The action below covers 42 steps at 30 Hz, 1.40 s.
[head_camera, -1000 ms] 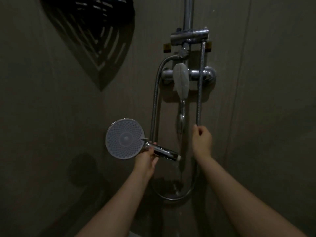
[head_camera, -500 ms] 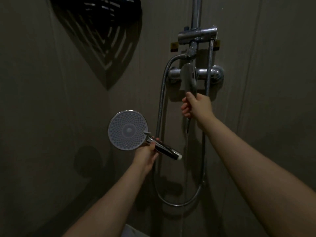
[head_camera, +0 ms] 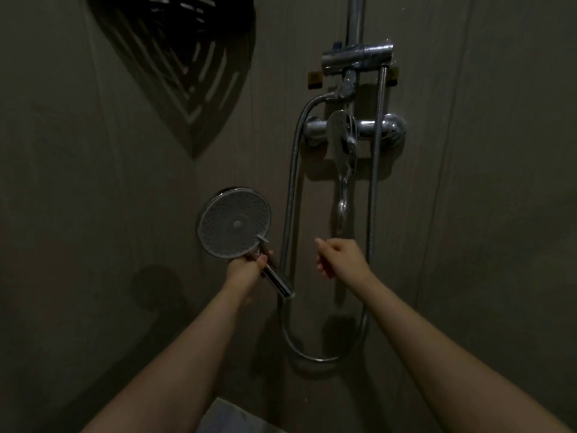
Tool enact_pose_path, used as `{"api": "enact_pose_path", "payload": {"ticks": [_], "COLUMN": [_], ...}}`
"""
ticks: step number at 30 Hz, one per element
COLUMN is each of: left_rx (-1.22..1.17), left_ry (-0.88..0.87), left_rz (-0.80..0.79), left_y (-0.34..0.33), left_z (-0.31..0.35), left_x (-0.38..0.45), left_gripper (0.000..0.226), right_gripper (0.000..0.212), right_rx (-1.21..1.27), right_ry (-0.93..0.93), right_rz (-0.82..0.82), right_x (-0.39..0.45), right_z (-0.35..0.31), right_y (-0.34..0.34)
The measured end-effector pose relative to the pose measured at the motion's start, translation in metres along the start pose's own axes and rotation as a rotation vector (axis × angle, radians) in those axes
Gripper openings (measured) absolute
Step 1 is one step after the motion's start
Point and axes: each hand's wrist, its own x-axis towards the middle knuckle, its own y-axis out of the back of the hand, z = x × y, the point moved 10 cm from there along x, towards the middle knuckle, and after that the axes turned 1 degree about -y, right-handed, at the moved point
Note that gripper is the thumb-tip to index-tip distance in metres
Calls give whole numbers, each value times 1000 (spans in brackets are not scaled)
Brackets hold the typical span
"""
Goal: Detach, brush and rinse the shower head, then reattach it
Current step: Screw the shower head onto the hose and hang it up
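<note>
Shower head [head_camera: 234, 222], detached from its hose, held up in front of the corner of the stall with its round nozzle face turned toward the camera. Its chrome handle [head_camera: 276, 278] slopes down and to the right from the disc, the free end bare and close beside the left run of the hose [head_camera: 290, 195]. Left hand [head_camera: 245, 271] grips the handle just below the disc, fingers and thumb curled round it; the disc stands above and slightly left of this hand. Right hand [head_camera: 340, 257] hangs in the air to the right of the handle, apart from it, between the two hanging runs of hose; its fingers are loosely curled and hold nothing, and it lies below the tap spout [head_camera: 342, 195], without touching it. Hose forms a long loop that hangs from the fittings above and bottoms out between the two forearms. Mixer valve [head_camera: 359, 128] and its lever are fixed to the wall above the right hand, with the riser pipe [head_camera: 356, 18] and a chrome bracket [head_camera: 357, 57] higher up. Dark slotted corner shelf [head_camera: 175, 57] sits at upper left. Lighting is dim; no brand, label or writing can be read on any part.
</note>
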Motion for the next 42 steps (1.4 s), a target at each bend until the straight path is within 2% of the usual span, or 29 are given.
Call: {"api": "enact_pose_path", "payload": {"ticks": [2,4,5,6,8,11,16,23,30,36,42], "left_rx": [3,11,6,-2,-23,-51,-54,83,119,84,109], "left_ry": [1,5,6,10,18,-27,-85,-74,18,35,43], "left_rz": [2,-18,-44,-73,-119,-123,-65,23,97,93,150], "left_y": [3,1,-2,-7,-14,-17,-12,16,25,18,9], "left_z": [2,2,2,3,3,10,32,61,153,246,340], "left_x": [0,-1,-3,-8,-13,-13,-8,1,-2,-20,-44], "left_gripper": [31,32,33,35,36,33,27,25,21,20,24], "right_gripper": [8,48,56,54,41,30,35,35,32,26,32], "right_rx": [-79,-154,-214,-286,-388,-324,-188,-233,-172,-136,-181], "right_ry": [6,-66,-99,-96,-49,-13,19,-63,-109,-160,-177], "right_rz": [-95,-236,-304,-340,-311,-167,-28,-233,-298,-305,-391], "right_x": [-2,-5,-9,-10,-9,-3,-2,18,43,55,49], "right_z": [5,20,26,31,30,23,3,-21,-107,-192,-280], "right_y": [-18,-45,-58,-69,-78,-73,-77,-107,-111,-91,-58]}}
